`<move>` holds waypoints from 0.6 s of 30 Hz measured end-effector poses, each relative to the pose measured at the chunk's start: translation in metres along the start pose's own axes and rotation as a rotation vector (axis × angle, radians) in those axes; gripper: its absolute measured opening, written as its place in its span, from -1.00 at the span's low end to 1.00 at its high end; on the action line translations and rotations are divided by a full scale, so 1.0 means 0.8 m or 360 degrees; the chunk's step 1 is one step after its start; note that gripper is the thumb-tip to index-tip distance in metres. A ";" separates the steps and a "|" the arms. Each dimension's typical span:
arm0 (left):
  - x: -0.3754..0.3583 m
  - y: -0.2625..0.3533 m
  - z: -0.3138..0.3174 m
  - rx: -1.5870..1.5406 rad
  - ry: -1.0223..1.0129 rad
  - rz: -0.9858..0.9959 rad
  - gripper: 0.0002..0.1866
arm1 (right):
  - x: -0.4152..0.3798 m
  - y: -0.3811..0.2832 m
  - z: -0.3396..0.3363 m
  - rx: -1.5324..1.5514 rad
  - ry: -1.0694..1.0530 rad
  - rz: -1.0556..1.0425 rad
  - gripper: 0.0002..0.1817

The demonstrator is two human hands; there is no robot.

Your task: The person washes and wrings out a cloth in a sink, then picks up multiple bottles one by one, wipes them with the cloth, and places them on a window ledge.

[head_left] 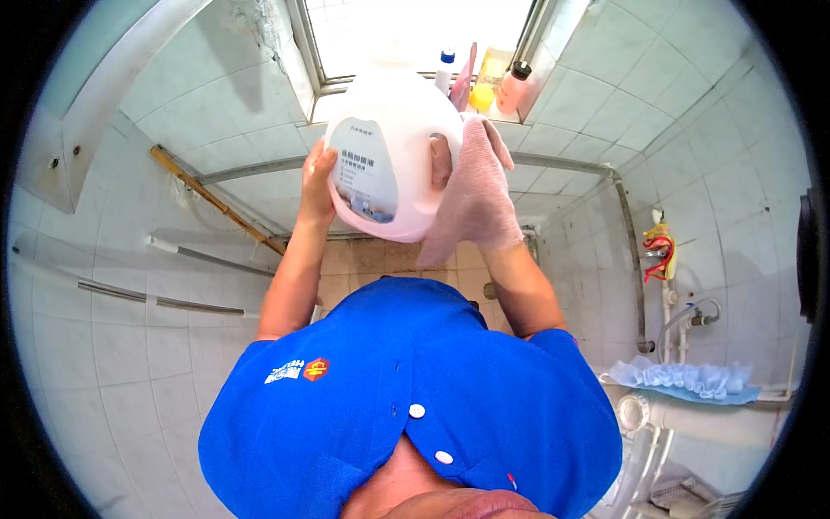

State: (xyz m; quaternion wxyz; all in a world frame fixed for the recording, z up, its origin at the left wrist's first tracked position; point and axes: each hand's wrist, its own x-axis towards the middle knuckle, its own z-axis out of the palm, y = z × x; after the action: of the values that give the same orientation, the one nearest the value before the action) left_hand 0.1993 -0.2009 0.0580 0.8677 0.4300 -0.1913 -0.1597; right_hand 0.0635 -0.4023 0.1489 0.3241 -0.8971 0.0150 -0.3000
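A large, pale pink translucent jug (411, 173) with a printed label is held up in front of the window. My left hand (318, 183) is closed against the jug's left side, its thumb near the label. On the other side, my right hand (441, 162) grips the jug's handle, and its fingers show through the handle opening. A pink cloth (475, 186) drapes over this hand and hides most of it. The jug's top fades into the bright window light, so I cannot make out its cap.
On the window sill stand a pink bottle with a black cap (514, 86), a yellow container (482, 95) and a white bottle with a blue cap (445, 71). A wooden stick (216, 199) leans at left. Pipes (631, 251) and a washing machine hose area with blue fabric (687, 381) lie right.
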 end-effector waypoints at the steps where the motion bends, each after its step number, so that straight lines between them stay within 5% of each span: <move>1: 0.002 0.006 0.010 0.0252 0.0156 0.0209 -0.41 | 0.000 -0.001 0.002 0.0062 0.0033 -0.0006 -0.27; 3: -0.006 0.020 0.034 0.0817 0.0413 0.0605 -0.72 | -0.005 -0.006 0.004 0.0126 0.0046 0.0055 -0.40; 6: -0.046 0.035 0.060 0.1343 0.0282 0.0636 -0.76 | -0.009 0.020 0.042 -0.0183 0.0242 -0.0017 -0.44; 8: -0.063 0.038 0.099 0.1278 0.0036 0.0637 -0.75 | -0.016 0.015 0.053 -0.0490 0.0436 -0.0153 -0.42; 10: -0.068 0.034 0.127 0.0826 -0.0268 0.0234 -0.69 | -0.020 -0.022 0.036 -0.0654 -0.0266 0.0036 -0.49; 11: -0.067 0.027 0.121 0.0823 -0.0253 0.0236 -0.69 | -0.022 -0.021 0.041 -0.0653 -0.0278 0.0026 -0.49; 14: -0.055 0.008 0.103 0.0543 -0.0122 -0.0039 -0.62 | -0.025 -0.011 0.056 -0.0302 0.0268 -0.0371 -0.78; 18: -0.053 0.032 0.119 0.0021 -0.0128 -0.0196 -0.40 | -0.038 -0.006 0.057 0.0216 0.0205 -0.0669 -0.88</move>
State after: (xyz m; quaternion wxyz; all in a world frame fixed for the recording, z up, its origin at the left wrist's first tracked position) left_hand 0.1204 -0.2326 0.1238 0.8450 0.4399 -0.2002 -0.2287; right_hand 0.0631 -0.3654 0.1081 0.3126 -0.8356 -0.1717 -0.4177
